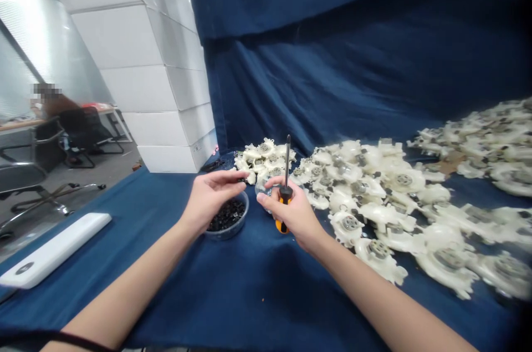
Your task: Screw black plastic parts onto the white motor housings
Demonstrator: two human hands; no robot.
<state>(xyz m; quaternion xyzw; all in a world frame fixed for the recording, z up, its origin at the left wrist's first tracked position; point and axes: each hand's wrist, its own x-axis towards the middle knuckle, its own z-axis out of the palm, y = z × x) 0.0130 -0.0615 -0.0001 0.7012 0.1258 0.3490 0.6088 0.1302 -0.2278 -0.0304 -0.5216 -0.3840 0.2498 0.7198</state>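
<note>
My right hand [293,210] is wrapped round a screwdriver [284,210] with an orange and black handle, its metal shaft pointing up. Over a round clear bowl [245,219] of small black parts [226,214] hangs my left hand [214,194]. Its thumb and fingers come together, and something small and dark shows at the tips, too small to name. Partly hidden behind my right hand is a clear container [262,188], its contents hard to make out. Just beyond both hands lies a cluster of cream plastic housings [266,153].
Many more cream plastic housings [374,197] cover the right side of the blue-covered table [233,296]. White boxes [166,86] stand stacked at the back left. A long white device [58,249] lies along the left edge. Behind, a blue cloth [332,75] hangs; a person [62,102] sits far left.
</note>
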